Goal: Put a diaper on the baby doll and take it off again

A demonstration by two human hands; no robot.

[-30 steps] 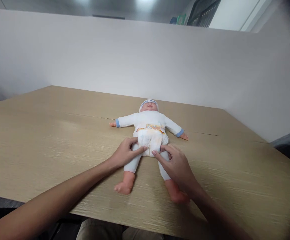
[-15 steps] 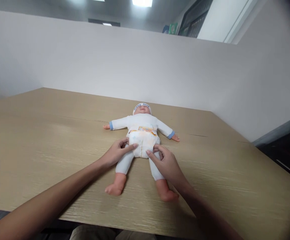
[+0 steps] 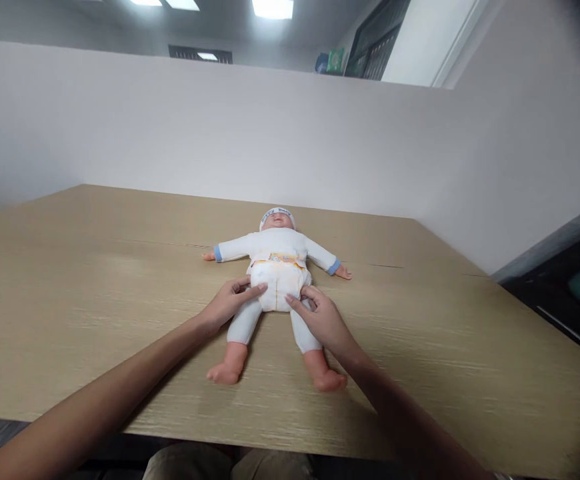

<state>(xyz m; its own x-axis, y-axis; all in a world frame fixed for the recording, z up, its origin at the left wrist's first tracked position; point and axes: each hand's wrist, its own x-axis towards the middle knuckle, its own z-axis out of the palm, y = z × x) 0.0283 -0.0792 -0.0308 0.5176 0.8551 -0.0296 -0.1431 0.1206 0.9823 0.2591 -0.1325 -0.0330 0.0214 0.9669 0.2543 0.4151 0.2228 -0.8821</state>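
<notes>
A baby doll [image 3: 280,240] lies on its back with its head away from me, arms spread and legs apart. It wears white clothes with blue cuffs and a white headband with lettering. Around its hips is a white diaper [image 3: 275,287] with an orange patterned waist strip and a line down the front middle. My left hand [image 3: 227,303] grips the diaper's left leg edge, thumb on the front and fingers curled behind. At the opposite leg edge my right hand [image 3: 325,319] pinches the diaper the same way. Fingertips under both edges are partly hidden.
The doll rests on a wide wooden table [image 3: 120,300] with thin seams across it. A pale partition wall [image 3: 220,127] rises behind the far edge. At the right stands a dark object [image 3: 560,293] with a greenish area. My lap shows below the near edge.
The whole view has shifted slightly, so the doll and hands appear a little further left. Both hands keep hold of the diaper's leg edges with hardly any visible finger movement.
</notes>
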